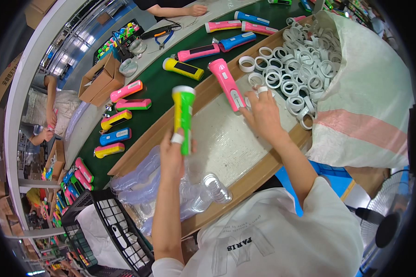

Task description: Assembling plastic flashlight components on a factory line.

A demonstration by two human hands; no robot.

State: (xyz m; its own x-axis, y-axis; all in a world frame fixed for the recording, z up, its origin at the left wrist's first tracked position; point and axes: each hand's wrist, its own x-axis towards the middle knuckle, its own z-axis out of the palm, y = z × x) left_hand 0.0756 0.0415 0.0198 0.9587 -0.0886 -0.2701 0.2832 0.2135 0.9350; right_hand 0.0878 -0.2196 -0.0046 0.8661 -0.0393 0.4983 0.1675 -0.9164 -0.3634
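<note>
My left hand [172,159] is wrapped round a yellow-and-green flashlight [185,108], held upright above the tray with its white head up. White tape bands its thumb. Over the cardboard tray [217,157], my right hand [265,115] reaches down with fingers apart, at the near edge of a heap of white plastic rings [305,64]. One of its fingers also carries a white band. Just left of the right fingertips lies a pink flashlight [226,83], its lower end close to the thumb. What lies under the fingertips is partly hidden.
Several coloured flashlights lie on the green belt [157,87] beyond the tray. Stacked clear lenses [215,187] and plastic sleeves fill the tray's near left. A white woven sack [365,92] stands right; a black crate [120,231] lower left. Other people's hands [196,10] show beyond the belt.
</note>
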